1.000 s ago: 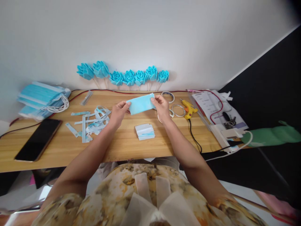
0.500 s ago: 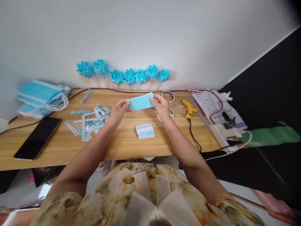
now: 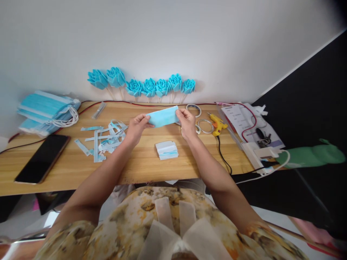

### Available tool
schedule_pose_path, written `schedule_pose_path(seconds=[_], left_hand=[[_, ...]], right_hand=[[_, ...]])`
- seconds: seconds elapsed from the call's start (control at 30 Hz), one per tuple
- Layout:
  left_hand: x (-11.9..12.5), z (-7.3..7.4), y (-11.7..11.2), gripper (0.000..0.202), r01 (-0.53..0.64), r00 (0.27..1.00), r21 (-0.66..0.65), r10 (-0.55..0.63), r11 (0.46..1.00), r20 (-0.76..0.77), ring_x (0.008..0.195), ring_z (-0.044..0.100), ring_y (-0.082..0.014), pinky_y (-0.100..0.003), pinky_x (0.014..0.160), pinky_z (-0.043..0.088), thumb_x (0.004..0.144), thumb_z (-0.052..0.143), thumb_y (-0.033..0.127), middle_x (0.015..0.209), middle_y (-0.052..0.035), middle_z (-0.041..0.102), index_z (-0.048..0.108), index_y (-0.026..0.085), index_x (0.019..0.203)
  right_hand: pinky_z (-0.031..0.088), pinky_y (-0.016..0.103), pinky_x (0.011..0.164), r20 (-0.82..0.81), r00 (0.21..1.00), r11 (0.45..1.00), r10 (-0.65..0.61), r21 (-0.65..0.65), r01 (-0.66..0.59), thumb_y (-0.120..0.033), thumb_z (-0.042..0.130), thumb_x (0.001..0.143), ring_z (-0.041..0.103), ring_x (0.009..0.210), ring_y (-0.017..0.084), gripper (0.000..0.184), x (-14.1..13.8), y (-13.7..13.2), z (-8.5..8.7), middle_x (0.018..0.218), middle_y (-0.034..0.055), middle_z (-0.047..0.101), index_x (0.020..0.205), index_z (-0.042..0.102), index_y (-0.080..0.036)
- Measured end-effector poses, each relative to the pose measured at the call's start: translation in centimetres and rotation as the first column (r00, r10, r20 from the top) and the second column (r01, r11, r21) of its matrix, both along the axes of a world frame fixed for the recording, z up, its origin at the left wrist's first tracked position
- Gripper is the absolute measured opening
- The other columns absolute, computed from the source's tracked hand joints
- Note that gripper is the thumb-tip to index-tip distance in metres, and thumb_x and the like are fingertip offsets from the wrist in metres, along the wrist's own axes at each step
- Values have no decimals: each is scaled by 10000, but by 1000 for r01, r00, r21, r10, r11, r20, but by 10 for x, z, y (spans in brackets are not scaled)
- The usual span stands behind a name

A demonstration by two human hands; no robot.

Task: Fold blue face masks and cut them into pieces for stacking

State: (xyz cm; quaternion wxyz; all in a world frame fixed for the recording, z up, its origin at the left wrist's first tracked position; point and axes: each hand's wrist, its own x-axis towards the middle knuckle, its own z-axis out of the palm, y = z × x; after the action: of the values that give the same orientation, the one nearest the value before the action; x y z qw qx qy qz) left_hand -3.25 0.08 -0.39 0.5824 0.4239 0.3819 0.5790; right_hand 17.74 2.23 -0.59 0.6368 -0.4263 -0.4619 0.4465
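Note:
A light blue rectangle of face-mask fabric [image 3: 163, 116] is held up over the middle of the table, its right end slightly higher. My left hand [image 3: 137, 127] pinches its left end between thumb and fingers. At the other end, my right hand [image 3: 187, 122] grips the right edge the same way. Below them a small stack of white and pale blue fabric pieces [image 3: 166, 150] lies on the wood. Cut mask strips [image 3: 108, 139] are heaped beside my left forearm.
Several blue fabric flowers [image 3: 149, 87] on sticks lean against the wall. Blue masks [image 3: 45, 108] and a phone [image 3: 42, 158] lie at left. To the right are a tape roll [image 3: 193, 110], a yellow glue gun [image 3: 217, 124], papers [image 3: 244, 122], a power strip [image 3: 255, 157] and a green bottle [image 3: 311, 156].
My right hand has shifted its grip slightly to the right along the fabric's end, so more of the blue surface shows. The left hand stays in place.

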Motion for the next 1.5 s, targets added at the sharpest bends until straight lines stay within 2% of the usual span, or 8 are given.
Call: schedule_pose_path(seconds=[0.33, 0.5, 0.77, 1.0, 1.1, 1.3, 1.4, 1.5], left_hand=[[0, 2, -1, 491, 16, 1000, 22, -16, 1000, -6, 638, 640, -112, -261, 649, 609, 600, 908, 554, 719, 6, 661, 683, 145, 750], [1, -3, 0, 518, 29, 999, -2, -29, 1000, -20, 618, 595, -102, -271, 635, 621, 623, 885, 587, 671, 36, 581, 607, 169, 750], [5, -8, 0, 499, 57, 998, -34, -58, 998, -20, 636, 599, -98, -285, 654, 635, 717, 821, 589, 718, 45, 555, 550, 189, 840], [7, -7, -1, 542, 101, 995, -40, -99, 994, 33, 766, 673, -124, -240, 661, 623, 560, 966, 423, 888, -8, 710, 666, 158, 926], [6, -6, -1, 503, 121, 991, -47, -118, 991, 60, 736, 676, -120, -228, 634, 610, 564, 966, 403, 873, -17, 734, 702, 151, 910], [7, -4, -3, 438, 130, 989, -24, -128, 991, 72, 741, 692, -138, -251, 644, 607, 625, 938, 387, 888, -29, 749, 716, 165, 930], [6, -4, -3, 437, 115, 986, -32, -110, 993, 124, 755, 695, -138, -259, 669, 614, 627, 941, 377, 907, -28, 745, 706, 163, 928], [5, -2, -2, 434, 85, 983, -39, -77, 996, 169, 783, 701, -137, -262, 705, 622, 633, 939, 369, 945, -28, 749, 700, 167, 933]], right_hand=[[426, 235, 668, 24, 1000, 1000, -16, 18, 16, -505, 769, 730, 505, 663, 98, 323, -1, 0, -4, 713, -39, 618, 807, 695, -199], [402, 240, 672, 173, 985, 997, -23, 80, 9, -514, 700, 801, 484, 682, 100, 324, 1, 0, -4, 724, -39, 585, 824, 658, -194], [351, 274, 634, 523, 821, 962, -230, 251, 110, -479, 519, 959, 454, 614, 109, 294, -1, -11, 0, 674, -45, 511, 886, 597, -204], [417, 307, 726, 604, 741, 940, -293, 323, 108, -578, 447, 989, 523, 684, 143, 393, 2, -15, 2, 727, -19, 571, 963, 606, -220], [438, 311, 768, 584, 770, 953, -256, 285, 100, -615, 484, 967, 522, 704, 149, 406, 3, -17, 5, 731, -20, 570, 975, 633, -238], [471, 295, 725, 363, 927, 989, -98, 136, 51, -684, 599, 878, 542, 743, 153, 438, 3, -14, 8, 781, -5, 576, 981, 656, -262], [485, 274, 648, 161, 980, 994, 113, -14, -112, -761, 708, 728, 582, 751, 149, 606, 2, -8, 7, 838, -5, 618, 1096, 633, -285], [537, 269, 646, -38, 942, 934, 334, -119, -336, -814, 753, 601, 648, 843, 164, 771, -2, -6, 6, 953, 8, 684, 1156, 611, -296]])
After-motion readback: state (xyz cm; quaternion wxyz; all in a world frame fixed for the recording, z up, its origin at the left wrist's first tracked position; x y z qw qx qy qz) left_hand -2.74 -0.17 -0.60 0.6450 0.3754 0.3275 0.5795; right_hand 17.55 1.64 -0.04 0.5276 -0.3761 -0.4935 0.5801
